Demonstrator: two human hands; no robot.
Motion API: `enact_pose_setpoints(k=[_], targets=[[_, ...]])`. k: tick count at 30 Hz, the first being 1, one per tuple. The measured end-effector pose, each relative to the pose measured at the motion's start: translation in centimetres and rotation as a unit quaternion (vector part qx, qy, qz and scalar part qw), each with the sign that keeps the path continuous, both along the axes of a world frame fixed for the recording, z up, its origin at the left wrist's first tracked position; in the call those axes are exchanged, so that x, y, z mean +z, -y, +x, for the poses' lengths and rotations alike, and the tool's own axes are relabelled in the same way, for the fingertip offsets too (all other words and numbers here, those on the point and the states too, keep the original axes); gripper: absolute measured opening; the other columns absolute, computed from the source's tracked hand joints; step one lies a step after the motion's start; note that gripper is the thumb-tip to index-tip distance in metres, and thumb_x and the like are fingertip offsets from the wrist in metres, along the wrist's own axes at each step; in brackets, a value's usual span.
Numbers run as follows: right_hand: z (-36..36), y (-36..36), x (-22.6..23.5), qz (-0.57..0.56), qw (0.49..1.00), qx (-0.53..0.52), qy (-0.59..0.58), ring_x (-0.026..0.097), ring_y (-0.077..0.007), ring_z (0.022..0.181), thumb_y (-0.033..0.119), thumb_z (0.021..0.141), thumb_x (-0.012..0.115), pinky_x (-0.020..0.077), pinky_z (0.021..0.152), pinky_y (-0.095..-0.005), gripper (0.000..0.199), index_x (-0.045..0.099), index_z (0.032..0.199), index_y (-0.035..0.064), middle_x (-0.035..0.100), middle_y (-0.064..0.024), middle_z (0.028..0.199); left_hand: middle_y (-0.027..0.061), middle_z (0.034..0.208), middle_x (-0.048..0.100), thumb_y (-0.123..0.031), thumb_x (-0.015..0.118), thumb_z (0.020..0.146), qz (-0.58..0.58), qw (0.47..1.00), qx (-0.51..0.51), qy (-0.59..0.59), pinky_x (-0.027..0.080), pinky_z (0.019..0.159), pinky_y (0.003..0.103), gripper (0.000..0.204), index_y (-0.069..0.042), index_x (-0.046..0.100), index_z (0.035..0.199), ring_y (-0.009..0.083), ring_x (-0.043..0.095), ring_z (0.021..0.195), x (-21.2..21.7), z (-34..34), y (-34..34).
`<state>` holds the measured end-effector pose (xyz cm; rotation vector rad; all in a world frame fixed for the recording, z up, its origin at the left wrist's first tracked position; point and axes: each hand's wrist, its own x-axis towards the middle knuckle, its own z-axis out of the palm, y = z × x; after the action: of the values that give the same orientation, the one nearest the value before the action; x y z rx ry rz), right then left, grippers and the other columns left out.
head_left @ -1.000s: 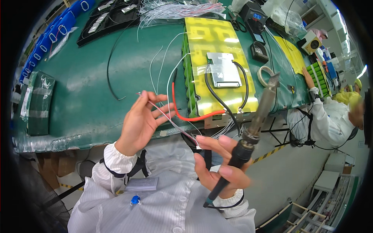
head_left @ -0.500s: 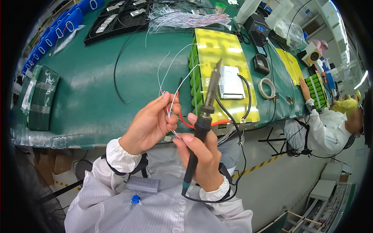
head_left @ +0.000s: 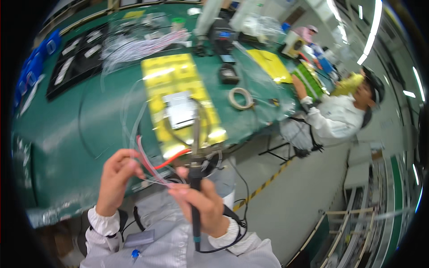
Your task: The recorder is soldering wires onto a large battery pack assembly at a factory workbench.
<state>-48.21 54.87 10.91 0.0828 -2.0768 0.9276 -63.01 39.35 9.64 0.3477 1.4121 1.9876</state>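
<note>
My right hand (head_left: pixel 204 203) is wrapped round the black handle of a soldering iron (head_left: pixel 195 172), its metal tip pointing up and away from me. Thin white wires (head_left: pixel 157 180) also run to that hand's thumb and fingers. My left hand (head_left: pixel 117 178) is closed, with fingertips on thin white wires that rise toward the battery pack; blur hides the exact grip. Beyond my hands lies the pack, covered by a yellow sheet (head_left: pixel 167 73) with a silver flat module (head_left: pixel 179 110) on it. A red wire (head_left: pixel 172 158) curves from its near end.
A roll of tape (head_left: pixel 241 106), a soldering station (head_left: pixel 221 38) and a small black holder (head_left: pixel 229 75) stand right of the pack. Behind it lies a bundle of white wires (head_left: pixel 143 50), beside a black tray (head_left: pixel 67 87). A co-worker (head_left: pixel 344 116) sits at the right.
The view has swung, so the bench and pack appear farther left. My hands have moved apart, and the iron now stands more upright in my right hand.
</note>
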Motion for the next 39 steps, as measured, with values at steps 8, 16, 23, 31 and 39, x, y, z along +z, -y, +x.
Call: enact_pose_setpoints(k=[8,16,23,31,39], targets=[[-0.4,1.1,-0.1,-0.074,0.996,0.052,-0.014,0.069,-0.0274,0.09,-0.007,0.073,0.074,0.0578,0.07,-0.0304,0.043,0.053,0.108,0.0068,0.053,-0.0234,0.121,0.0047,0.08,0.061,-0.025,0.053,0.095,-0.114,0.931,0.154,-0.311,0.043,0.067,0.024,0.033,0.002,0.053,0.113,0.0119,0.057,0.075,0.8,2.2,0.8],[-0.4,1.5,-0.7,-0.075,0.994,0.075,-0.005,0.063,-0.0341,0.082,-0.007,0.076,0.066,0.0527,0.063,-0.0347,0.057,0.043,0.126,0.0117,0.05,-0.0216,0.117,0.015,0.089,0.066,-0.034,0.048,0.096,0.081,0.984,0.061,-0.144,0.046,0.081,0.033,0.042,0.005,0.054,0.108,0.0207,0.061,0.086,2.9,3.4,-0.1],[-1.0,1.7,-0.7,-0.096,0.993,0.069,-0.011,0.062,-0.0369,0.092,-0.007,0.073,0.07,0.0533,0.068,-0.0362,0.059,0.045,0.123,0.0109,0.05,-0.0212,0.119,0.0144,0.076,0.064,-0.018,0.052,0.094,0.091,0.972,0.082,-0.2,0.051,0.075,0.039,0.023,0.004,0.054,0.102,0.0245,0.064,0.07,2.1,4.0,-0.2],[-1.6,0.5,3.2,-0.158,0.981,0.106,-0.031,0.062,-0.0299,0.104,-0.001,0.071,0.078,0.0552,0.081,-0.0361,0.054,0.047,0.114,0.008,0.055,-0.0215,0.116,0.0116,0.066,0.062,-0.001,0.058,0.086,-0.037,0.964,0.006,-0.261,0.049,0.058,0.028,0.01,0.006,0.065,0.083,0.0177,0.061,0.059,4.9,3.6,-0.3],[-2.6,-0.4,4.2,-0.15,0.982,0.1,-0.052,0.064,-0.0307,0.087,-0.003,0.078,0.069,0.0545,0.065,-0.0318,0.042,0.049,0.113,0.0089,0.057,-0.0175,0.11,0.009,0.067,0.064,0.002,0.06,0.08,-0.096,0.93,-0.084,-0.343,0.045,0.055,0.025,0.009,0.003,0.068,0.085,0.0154,0.06,0.058,4.3,3.0,-0.5]])
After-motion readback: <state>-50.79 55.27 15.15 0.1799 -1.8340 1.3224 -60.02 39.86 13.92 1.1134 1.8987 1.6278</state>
